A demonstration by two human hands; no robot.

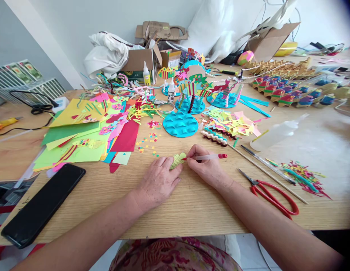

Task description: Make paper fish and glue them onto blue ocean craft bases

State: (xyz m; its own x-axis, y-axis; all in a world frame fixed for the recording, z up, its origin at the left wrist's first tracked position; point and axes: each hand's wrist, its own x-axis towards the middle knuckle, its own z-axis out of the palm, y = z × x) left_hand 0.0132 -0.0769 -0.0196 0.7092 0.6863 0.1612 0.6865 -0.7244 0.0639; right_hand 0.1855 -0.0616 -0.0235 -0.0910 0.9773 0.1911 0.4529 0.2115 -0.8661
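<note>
My left hand (160, 180) rests on the table with its fingers curled over a small green paper fish (176, 162), pinning it down. The fish has a scale-like pattern, and part of it is hidden under my fingertips. In a pinch grip, my right hand (206, 165) holds a felt-tip pen with a red cap end (222, 156). The pen's red tip touches or nearly touches the fish at its right side. Just beyond my hands lies a scalloped blue disc (180, 124). Small round paper dots (148, 143) are scattered to its left.
Red-handled scissors (271, 194), a wooden stick (268, 173) and a ballpoint pen (267, 163) lie at right. A glue bottle (278, 133) rests behind them. Coloured paper sheets (70, 130) and a black phone (45, 203) occupy the left. Fish decorations on blue bases (190, 105) stand behind.
</note>
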